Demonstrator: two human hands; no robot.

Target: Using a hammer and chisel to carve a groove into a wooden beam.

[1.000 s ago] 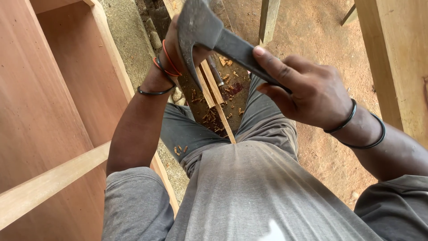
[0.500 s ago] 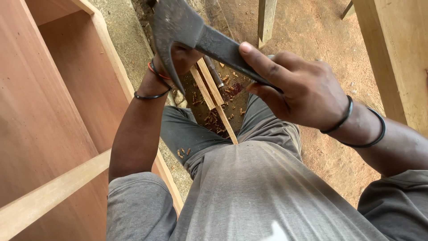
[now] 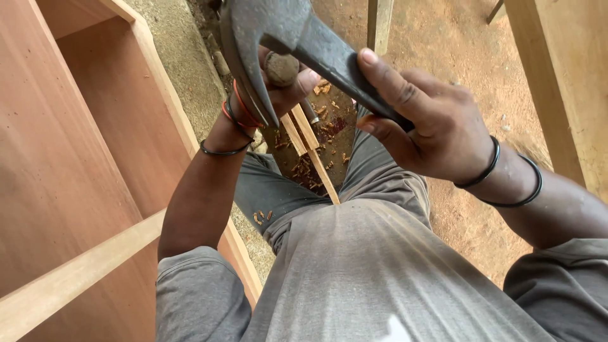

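My right hand (image 3: 430, 120) grips the dark handle of a grey metal hatchet (image 3: 278, 31), whose blade hangs at the top centre, close to the camera. Behind the blade, my left hand (image 3: 285, 82) holds the top of a thin pale wooden stick (image 3: 313, 155) that slants down between my knees. Most of that hand is hidden by the blade; red and black bangles ring its wrist. Small wood chips (image 3: 310, 168) lie on the ground and on my grey trousers under the stick.
A reddish-brown wooden cabinet (image 3: 76, 158) with a pale shelf edge (image 3: 82, 272) fills the left side. A pale wooden post (image 3: 570, 82) stands at the right, another post (image 3: 380, 22) at top centre. Sandy ground (image 3: 468, 57) lies beyond my knees.
The hatchet has come nearer the camera and shifted left over my left hand. My right hand has moved slightly left with it. The stick stays in place.
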